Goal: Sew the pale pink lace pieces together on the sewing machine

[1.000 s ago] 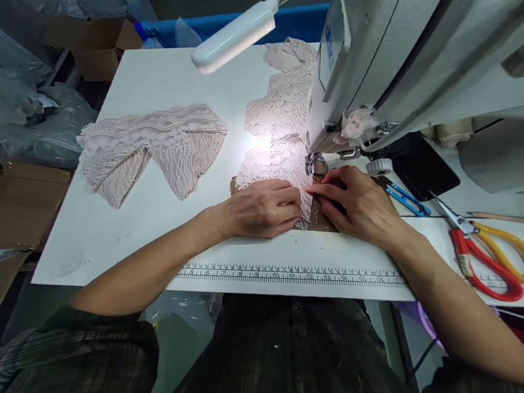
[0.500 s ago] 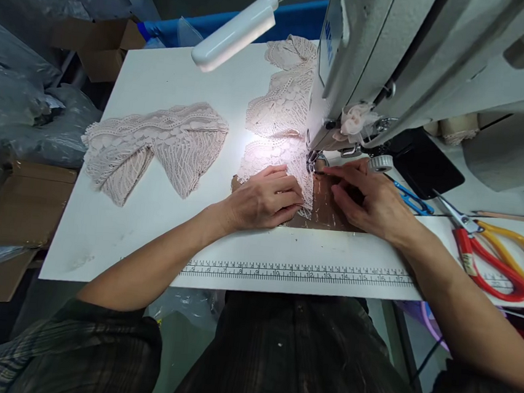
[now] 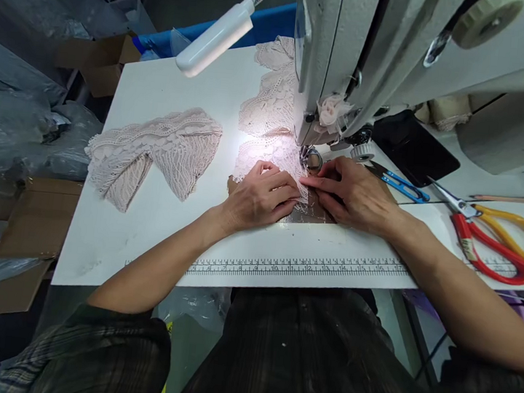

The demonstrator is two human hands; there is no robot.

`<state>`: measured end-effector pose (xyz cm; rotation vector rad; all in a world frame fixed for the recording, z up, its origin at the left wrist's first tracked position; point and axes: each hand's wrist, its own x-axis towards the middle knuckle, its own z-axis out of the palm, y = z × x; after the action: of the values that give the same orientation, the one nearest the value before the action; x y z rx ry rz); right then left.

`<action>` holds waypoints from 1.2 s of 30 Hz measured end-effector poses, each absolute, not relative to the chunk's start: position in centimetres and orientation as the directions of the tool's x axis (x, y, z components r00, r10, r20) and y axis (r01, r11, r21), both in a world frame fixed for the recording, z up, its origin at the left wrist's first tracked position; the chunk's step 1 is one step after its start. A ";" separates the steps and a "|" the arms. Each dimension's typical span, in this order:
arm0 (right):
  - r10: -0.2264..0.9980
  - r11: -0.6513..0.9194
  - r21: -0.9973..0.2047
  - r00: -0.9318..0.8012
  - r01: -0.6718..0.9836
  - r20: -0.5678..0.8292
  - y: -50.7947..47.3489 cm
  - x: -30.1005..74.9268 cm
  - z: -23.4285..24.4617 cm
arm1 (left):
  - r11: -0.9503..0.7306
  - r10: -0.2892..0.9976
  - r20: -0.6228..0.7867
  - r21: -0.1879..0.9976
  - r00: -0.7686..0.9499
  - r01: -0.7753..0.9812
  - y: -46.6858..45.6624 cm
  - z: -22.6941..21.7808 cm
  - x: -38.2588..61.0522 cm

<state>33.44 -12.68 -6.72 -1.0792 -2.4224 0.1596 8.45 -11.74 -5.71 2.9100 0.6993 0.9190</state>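
Note:
Under the sewing machine's presser foot (image 3: 303, 157) lies a strip of pale pink lace (image 3: 270, 151), its near part on a brown plate (image 3: 309, 216). My left hand (image 3: 265, 194) rests palm down on the lace, fingers slightly bent and laid over it; its thumb is hidden. From the right, my right hand (image 3: 352, 193) touches the lace's right edge with an outstretched index fingertip, just in front of the foot. Its other fingers are apart from that one. More of the same lace (image 3: 271, 98) runs back along the machine's left side.
A separate folded lace piece (image 3: 155, 149) lies to the left. On the right are blue thread snips (image 3: 404, 187), scissors with red and yellow handles (image 3: 494, 237) and a black phone (image 3: 415, 146). A white lamp (image 3: 215, 37) hangs over the table; a printed ruler (image 3: 301, 267) follows its front edge.
My right hand has moved left, bringing its index fingertip from beside the presser foot to the lace edge. My left hand stays on the lace. The whole view has shifted slightly.

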 end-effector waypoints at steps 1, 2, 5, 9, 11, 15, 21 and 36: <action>0.723 0.685 -0.288 -0.577 0.669 0.380 -12.7 33.4 -6.8 | -0.902 0.412 0.556 0.134 0.722 0.411 -11.7 -5.7 8.5; 0.723 0.685 -0.290 -0.577 0.668 0.379 -12.7 33.3 -6.8 | -0.902 0.409 0.566 0.131 0.715 0.412 -11.7 -5.6 8.5; 0.739 0.671 -0.313 -0.572 0.672 0.356 -12.6 33.3 -6.8 | -0.900 0.406 0.588 0.127 0.700 0.416 -11.7 -5.6 8.5; 0.771 0.637 -0.387 -0.541 0.667 0.336 -12.6 33.3 -6.6 | -0.905 0.395 0.605 0.126 0.691 0.406 -11.7 -5.6 8.4; 0.780 0.625 -0.437 -0.525 0.647 0.340 -12.5 33.3 -6.5 | -0.899 0.412 0.616 0.155 0.671 0.409 -11.7 -5.6 8.3; 0.789 0.614 -0.471 -0.510 0.633 0.343 -12.5 33.3 -6.4 | -0.894 0.426 0.638 0.190 0.641 0.405 -11.6 -5.4 8.2; 0.779 0.626 -0.439 -0.536 0.644 0.324 -12.7 33.3 -6.2 | -0.924 0.348 0.614 0.099 0.709 0.368 -11.6 -5.6 8.4; 0.719 0.695 -0.391 -0.597 0.603 0.357 -12.3 33.6 -6.6 | -0.921 0.308 0.445 -0.082 0.841 0.381 -13.0 -4.3 8.5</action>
<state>33.61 -12.32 -6.64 -1.0155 -2.4127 0.3145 8.47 -12.98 -4.33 3.1737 0.5980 0.7209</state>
